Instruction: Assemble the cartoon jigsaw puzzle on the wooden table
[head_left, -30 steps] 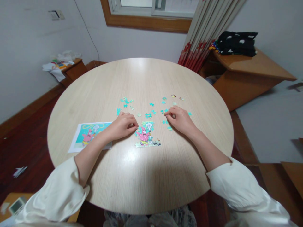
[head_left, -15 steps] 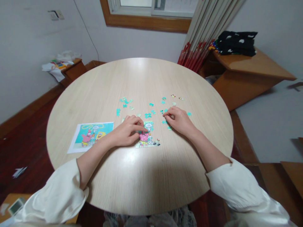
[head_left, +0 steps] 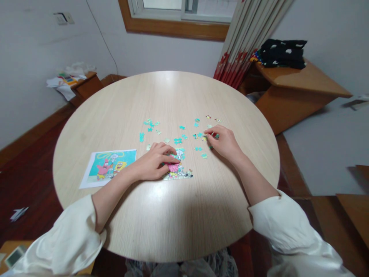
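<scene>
A partly joined jigsaw puzzle (head_left: 180,173) lies on the round table, showing a pink figure and a pale blue-green one. My left hand (head_left: 157,161) rests over its left side with the index finger stretched across it, hiding part of the picture. To the right, my right hand (head_left: 223,142) has thumb and index finger pinched at a small yellowish puzzle piece (head_left: 204,138), mostly tucked by the fingertips. Loose turquoise puzzle pieces (head_left: 178,141) lie around and beyond both hands. Left of the puzzle, a printed reference picture (head_left: 112,163) lies partly behind my left forearm.
The round wooden table (head_left: 161,215) fills the middle. More loose pieces (head_left: 150,124) are scattered at its centre left, and a few patterned pieces (head_left: 208,117) lie farther right. A wooden cabinet (head_left: 302,84) with a black cloth (head_left: 284,54) stands beyond the right edge.
My right hand has shifted slightly right and away from me among the loose pieces, uncovering some turquoise ones. My left hand stays on the puzzle. The whole view has drifted a little.
</scene>
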Tool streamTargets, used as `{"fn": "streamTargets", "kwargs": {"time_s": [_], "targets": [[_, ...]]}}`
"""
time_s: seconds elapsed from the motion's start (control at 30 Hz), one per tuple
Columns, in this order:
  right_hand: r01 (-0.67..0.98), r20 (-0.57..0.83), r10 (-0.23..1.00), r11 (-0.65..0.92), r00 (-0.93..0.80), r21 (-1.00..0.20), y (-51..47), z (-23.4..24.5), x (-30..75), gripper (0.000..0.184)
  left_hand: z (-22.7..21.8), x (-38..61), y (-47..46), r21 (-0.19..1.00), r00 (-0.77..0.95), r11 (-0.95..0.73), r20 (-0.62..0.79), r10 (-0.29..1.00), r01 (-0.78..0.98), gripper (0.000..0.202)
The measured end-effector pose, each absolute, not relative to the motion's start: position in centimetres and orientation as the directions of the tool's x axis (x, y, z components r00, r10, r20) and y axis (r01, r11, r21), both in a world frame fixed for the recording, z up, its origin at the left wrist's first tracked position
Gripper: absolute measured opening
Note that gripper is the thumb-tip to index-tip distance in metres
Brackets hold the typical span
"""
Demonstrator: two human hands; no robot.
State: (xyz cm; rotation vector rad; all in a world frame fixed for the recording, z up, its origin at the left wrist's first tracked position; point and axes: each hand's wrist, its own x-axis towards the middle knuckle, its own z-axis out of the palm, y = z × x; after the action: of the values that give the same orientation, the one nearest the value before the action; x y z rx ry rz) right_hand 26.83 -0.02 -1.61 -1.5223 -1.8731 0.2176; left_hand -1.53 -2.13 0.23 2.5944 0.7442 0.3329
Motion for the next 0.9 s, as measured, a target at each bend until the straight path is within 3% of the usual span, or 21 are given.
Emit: {"fn": "streamTargets", "kwargs": {"time_s": [0.17,0.5,0.9], "targets": [[0.823,0.382,0.924,0.212,0.007,-0.528,0.3,-1.9,27.3,0.02,0.1,-1.6,-2.0,0.435,0.849,-0.797,0.122,0.514,0.42,0.037],[0.831,0.422,0.906,0.212,0.031,-0.515,0.7,-1.9,28.1,0.026,0.0,-1.6,-1.9,0.427,0.857,-0.806,0.124,0.501,0.409,0.038],[0.828,0.374,0.908,0.06,0.186,-0.557,1.3,-2.1,31.0,0.037,0.1,-1.6,-1.9,0.429,0.853,-0.797,0.106,0.511,0.424,0.041]]}}
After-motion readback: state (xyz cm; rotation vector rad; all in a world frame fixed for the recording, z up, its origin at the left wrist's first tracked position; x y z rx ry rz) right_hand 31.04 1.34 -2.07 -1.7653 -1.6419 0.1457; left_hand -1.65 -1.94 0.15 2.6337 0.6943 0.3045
